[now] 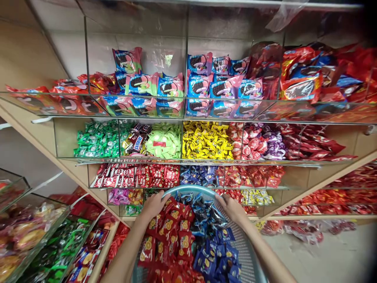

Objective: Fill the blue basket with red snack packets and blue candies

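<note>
Both my hands grip the far rim of a round teal plastic basket. My left hand is closed on the rim at its left, and my right hand is closed on it at the right. Inside the basket, red packets with orange-slice pictures fill the left side. Dark blue packets lie at the lower right, and shiny black-and-blue wrapped sweets lie near the far rim. The basket's near side falls outside the view.
Ahead stand tiered wooden shelves with clear-fronted bins, holding blue-and-pink cookie packs, yellow sweets and green sweets. More bins with green-wrapped sweets are at lower left. Bagged red sweets lie by the floor at right.
</note>
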{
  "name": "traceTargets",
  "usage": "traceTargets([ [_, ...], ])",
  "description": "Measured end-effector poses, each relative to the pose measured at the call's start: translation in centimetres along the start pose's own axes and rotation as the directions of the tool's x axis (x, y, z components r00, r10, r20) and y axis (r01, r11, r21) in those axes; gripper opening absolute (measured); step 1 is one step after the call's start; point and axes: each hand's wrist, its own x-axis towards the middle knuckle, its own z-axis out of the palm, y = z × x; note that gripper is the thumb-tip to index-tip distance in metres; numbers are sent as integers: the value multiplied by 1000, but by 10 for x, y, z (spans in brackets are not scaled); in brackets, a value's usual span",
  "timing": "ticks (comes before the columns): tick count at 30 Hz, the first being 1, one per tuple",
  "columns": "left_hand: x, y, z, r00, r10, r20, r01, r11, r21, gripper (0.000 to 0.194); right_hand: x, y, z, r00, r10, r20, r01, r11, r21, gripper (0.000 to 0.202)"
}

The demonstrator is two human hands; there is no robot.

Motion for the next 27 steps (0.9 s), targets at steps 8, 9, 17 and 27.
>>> traceTargets([
  [8,4,-5,1,999,27,46,-22,995,-97,46,68,-73,-32,935,-353,34,355,931,-85,28],
  [9,3,-5,1,998,34,44,-30,995,-93,47,78,-85,-29,936,-327,132,344,929,-134,28],
  [17,1,-4,2,999,46,4,-46,999,-29,52,124,-134,6,936,-142,321,229,940,-253,44],
  [27,-1,-2,1,999,33,-9,-33,999,8,50,134,-131,12,882,-96,461,186,970,-154,38],
])
